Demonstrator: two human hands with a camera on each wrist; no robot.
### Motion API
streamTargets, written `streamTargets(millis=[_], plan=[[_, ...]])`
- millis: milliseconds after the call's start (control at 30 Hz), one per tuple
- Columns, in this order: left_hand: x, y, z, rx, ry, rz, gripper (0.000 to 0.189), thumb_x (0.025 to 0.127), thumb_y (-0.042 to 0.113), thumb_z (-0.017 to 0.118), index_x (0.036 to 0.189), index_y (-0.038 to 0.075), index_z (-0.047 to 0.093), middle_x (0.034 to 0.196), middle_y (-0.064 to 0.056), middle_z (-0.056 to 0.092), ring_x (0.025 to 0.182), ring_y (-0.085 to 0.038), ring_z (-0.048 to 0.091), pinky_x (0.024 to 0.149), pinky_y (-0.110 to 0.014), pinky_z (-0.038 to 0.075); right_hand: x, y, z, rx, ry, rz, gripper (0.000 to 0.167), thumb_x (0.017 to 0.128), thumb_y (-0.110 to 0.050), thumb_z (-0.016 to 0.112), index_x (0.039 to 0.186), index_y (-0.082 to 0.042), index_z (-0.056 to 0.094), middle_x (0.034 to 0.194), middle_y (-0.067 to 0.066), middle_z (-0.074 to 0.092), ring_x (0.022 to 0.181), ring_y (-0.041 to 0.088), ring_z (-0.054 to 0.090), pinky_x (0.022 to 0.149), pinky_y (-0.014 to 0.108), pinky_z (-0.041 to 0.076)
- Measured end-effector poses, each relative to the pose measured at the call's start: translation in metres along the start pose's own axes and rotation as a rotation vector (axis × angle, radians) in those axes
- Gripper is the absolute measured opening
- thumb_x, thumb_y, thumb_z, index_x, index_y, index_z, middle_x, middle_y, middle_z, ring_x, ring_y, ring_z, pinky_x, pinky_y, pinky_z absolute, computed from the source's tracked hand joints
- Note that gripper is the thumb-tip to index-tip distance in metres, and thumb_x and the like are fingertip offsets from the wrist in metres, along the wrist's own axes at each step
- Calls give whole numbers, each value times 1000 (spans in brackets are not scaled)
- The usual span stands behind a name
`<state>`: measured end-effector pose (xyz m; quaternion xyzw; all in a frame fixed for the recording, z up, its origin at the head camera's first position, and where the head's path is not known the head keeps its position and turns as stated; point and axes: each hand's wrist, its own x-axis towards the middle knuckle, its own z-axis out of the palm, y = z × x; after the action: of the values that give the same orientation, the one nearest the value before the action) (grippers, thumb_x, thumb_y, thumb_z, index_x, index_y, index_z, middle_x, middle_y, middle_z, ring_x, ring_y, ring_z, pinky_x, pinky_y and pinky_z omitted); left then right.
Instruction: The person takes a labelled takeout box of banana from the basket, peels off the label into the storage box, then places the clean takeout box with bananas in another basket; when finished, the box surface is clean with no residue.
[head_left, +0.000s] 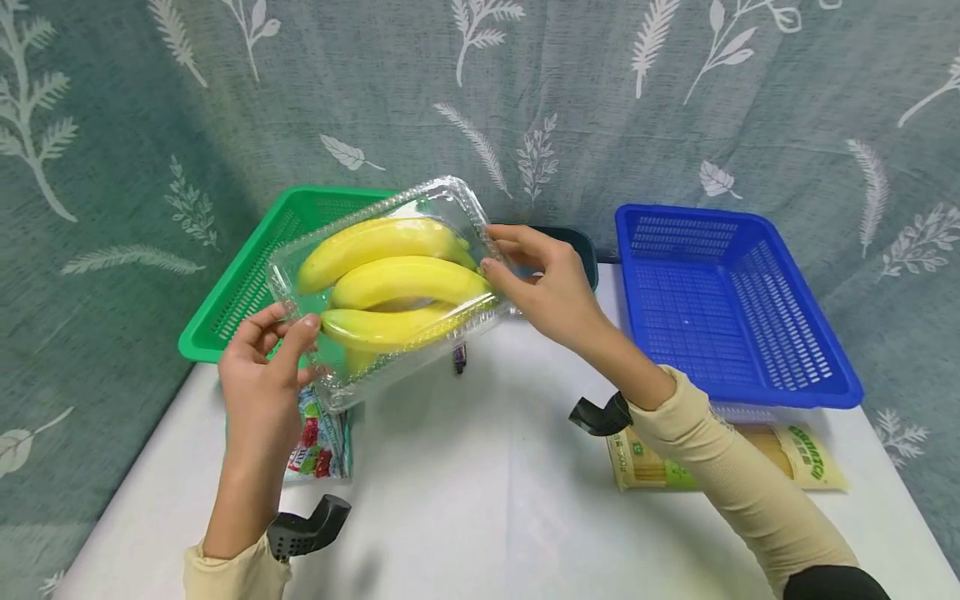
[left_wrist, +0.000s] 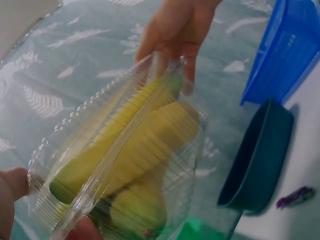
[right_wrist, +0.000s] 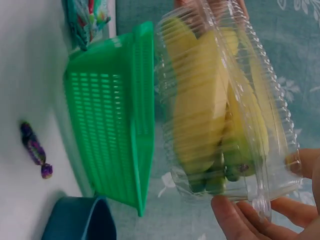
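A clear plastic clamshell box point(head_left: 442, 196) with several yellow bananas point(head_left: 408, 283) inside is held up, tilted, above the table. My left hand point(head_left: 266, 358) grips its lower left corner, thumb on the near side. At the opposite short end my right hand point(head_left: 551, 283) pinches the edge between thumb and fingers. In the left wrist view the ribbed side of the box point(left_wrist: 130, 130) shows, with the lid rim running along it. The right wrist view shows the green banana ends point(right_wrist: 245, 160) close to the right fingers point(right_wrist: 230, 215).
Behind the box stands a green basket point(head_left: 225, 292), with a dark teal container point(head_left: 581, 246) beside it. A blue basket point(head_left: 731, 317) is at the right, with a noodle packet point(head_left: 806, 458) before it. A colourful bag point(head_left: 322, 442) and a purple wrapped candy point(head_left: 460, 358) lie on the table.
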<state>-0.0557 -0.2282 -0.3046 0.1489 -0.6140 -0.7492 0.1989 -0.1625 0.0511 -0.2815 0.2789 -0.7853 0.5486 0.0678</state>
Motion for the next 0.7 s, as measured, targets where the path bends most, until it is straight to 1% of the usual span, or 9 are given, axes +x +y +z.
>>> streamTargets(millis=[133, 233, 333, 467, 533, 633, 700], plan=[[8, 2, -3, -23, 41, -8, 34, 91, 13, 74, 117, 7, 53, 96, -9, 54, 82, -19, 55, 51, -24, 55, 14, -4, 6, 30, -10, 23, 38, 97, -20, 67, 134, -12, 64, 125, 6, 68, 113, 18, 63, 96, 40, 50], [13, 3, -6, -40, 55, -19, 35, 92, 14, 73, 119, 7, 51, 98, -9, 55, 84, -19, 55, 52, -24, 55, 25, -3, 9, 64, -24, 32, 37, 97, -21, 67, 133, -12, 65, 121, 6, 69, 112, 17, 64, 94, 39, 51], [16, 5, -8, -65, 67, -24, 37, 93, 15, 72, 121, 6, 51, 100, -9, 56, 86, -18, 55, 52, -24, 54, 35, -2, 13, 111, -41, 45, 36, 97, -20, 67, 133, -12, 65, 117, 8, 70, 106, 17, 66, 87, 38, 55], [21, 7, -11, -101, 79, -17, 38, 92, 14, 72, 122, 5, 50, 101, -10, 54, 88, -18, 54, 53, -25, 55, 49, -3, 20, 191, -58, 94, 35, 97, -18, 67, 131, -10, 66, 113, 10, 70, 98, 19, 68, 78, 37, 58], [23, 8, -14, -117, 88, -11, 39, 92, 14, 73, 121, 4, 50, 100, -10, 54, 87, -17, 53, 53, -26, 56, 56, -2, 25, 211, -65, 114, 35, 97, -17, 67, 131, -9, 67, 112, 11, 70, 97, 20, 67, 78, 37, 59], [28, 8, -18, -145, 109, -11, 39, 90, 12, 75, 118, 5, 50, 98, -10, 54, 84, -17, 55, 52, -27, 56, 67, 0, 34, 211, -72, 124, 34, 97, -16, 66, 130, -9, 67, 112, 11, 70, 97, 20, 66, 78, 37, 58], [32, 8, -22, -167, 127, -5, 39, 88, 10, 77, 115, 5, 49, 96, -10, 54, 81, -17, 56, 51, -28, 56, 75, 1, 42, 237, -82, 142, 33, 98, -15, 66, 131, -8, 67, 112, 12, 69, 98, 21, 65, 80, 38, 58]])
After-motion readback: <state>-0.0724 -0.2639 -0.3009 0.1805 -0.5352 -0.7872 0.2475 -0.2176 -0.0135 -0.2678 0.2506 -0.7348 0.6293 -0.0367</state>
